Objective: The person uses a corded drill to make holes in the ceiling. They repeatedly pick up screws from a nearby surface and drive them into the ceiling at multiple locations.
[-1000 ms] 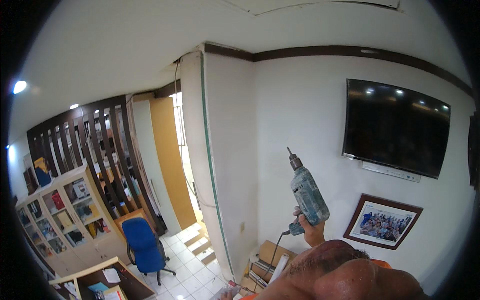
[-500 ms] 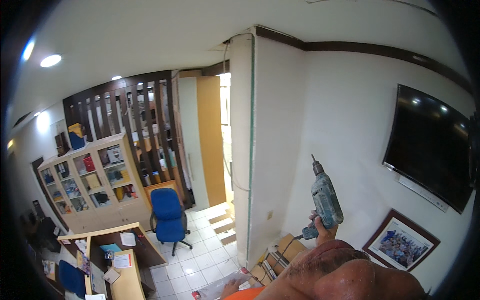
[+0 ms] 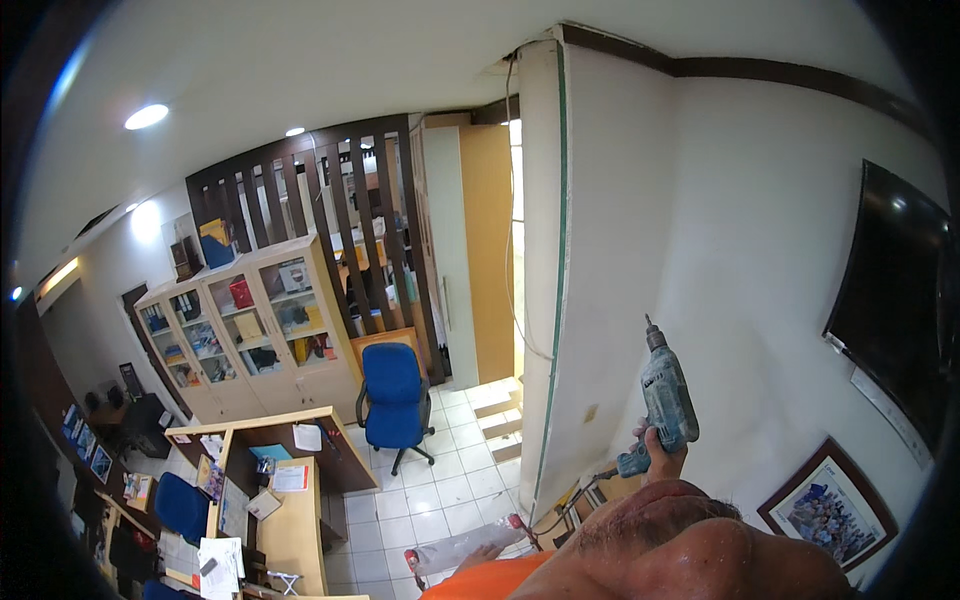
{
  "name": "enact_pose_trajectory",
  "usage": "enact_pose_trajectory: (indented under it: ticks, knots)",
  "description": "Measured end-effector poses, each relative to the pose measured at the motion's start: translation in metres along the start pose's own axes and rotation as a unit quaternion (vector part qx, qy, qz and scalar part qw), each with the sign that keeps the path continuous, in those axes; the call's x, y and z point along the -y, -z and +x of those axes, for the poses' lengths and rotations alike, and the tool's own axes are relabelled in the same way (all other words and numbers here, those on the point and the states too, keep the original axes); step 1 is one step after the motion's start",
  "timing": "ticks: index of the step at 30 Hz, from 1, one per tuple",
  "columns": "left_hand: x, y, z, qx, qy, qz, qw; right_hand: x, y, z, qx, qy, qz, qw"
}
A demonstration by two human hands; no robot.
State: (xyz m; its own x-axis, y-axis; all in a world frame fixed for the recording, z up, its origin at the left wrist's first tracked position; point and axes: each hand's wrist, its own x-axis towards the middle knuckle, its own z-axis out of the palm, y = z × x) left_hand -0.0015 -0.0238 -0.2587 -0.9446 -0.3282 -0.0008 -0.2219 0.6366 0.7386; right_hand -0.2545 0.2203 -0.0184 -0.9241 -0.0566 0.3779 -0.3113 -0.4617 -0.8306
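My right hand [image 3: 662,458] is closed around the handle of a worn grey-green power drill [image 3: 668,402], right of the middle. Its bit points up, in front of the white wall and apart from it. A dark cord [image 3: 597,478] runs from the bottom of the drill's handle toward the floor. Low in the view, my left hand [image 3: 486,553] lies beside an orange cloth, on a clear, plastic-looking piece [image 3: 455,550] with red ends. Its fingers look stretched out, though they are small and partly hidden.
A wall corner [image 3: 560,300] with a green edge strip stands ahead, a loose cable [image 3: 513,200] hanging beside it. At right are a wall-mounted screen [image 3: 895,300] and a framed photo [image 3: 830,505]. Leftward stand a blue office chair [image 3: 391,395], a desk partition [image 3: 270,425] and a glass-door cabinet [image 3: 245,330].
My view has turned left, so the room sits farther right in the picture. The drill stays in my right hand, bit up, and my left hand remains on the clear piece.
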Motion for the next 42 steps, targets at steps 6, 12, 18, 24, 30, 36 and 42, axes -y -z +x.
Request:
enact_pose_trajectory:
  ticks: [6, 12, 18, 24, 30, 36, 42]
  knots:
    - [-0.019, -0.022, 0.006, -0.007, 0.011, 0.003, 1.0, -0.01, 0.024, 0.009, 0.011, -0.046, -0.003, 0.999]
    - [-0.021, -0.026, 0.014, 0.002, 0.014, 0.007, 1.0, -0.011, 0.033, 0.009, 0.041, -0.061, -0.02, 0.997]
    - [-0.016, -0.023, 0.021, 0.021, 0.012, 0.014, 1.0, -0.015, 0.028, 0.003, 0.056, -0.055, -0.01, 0.997]
    - [-0.012, -0.026, 0.027, 0.033, -0.003, 0.013, 0.999, -0.01, 0.031, -0.003, 0.069, -0.046, -0.036, 0.996]
    - [-0.008, -0.027, 0.03, 0.034, -0.011, 0.005, 0.999, -0.002, 0.034, -0.008, 0.062, -0.069, -0.025, 0.995]
    - [-0.004, -0.022, 0.035, 0.043, -0.023, 0.0, 0.999, 0.013, 0.035, -0.016, 0.058, -0.083, -0.017, 0.995]
    - [-0.005, -0.019, 0.039, 0.057, -0.035, -0.001, 0.998, 0.024, 0.036, -0.024, 0.056, -0.037, -0.061, 0.996]
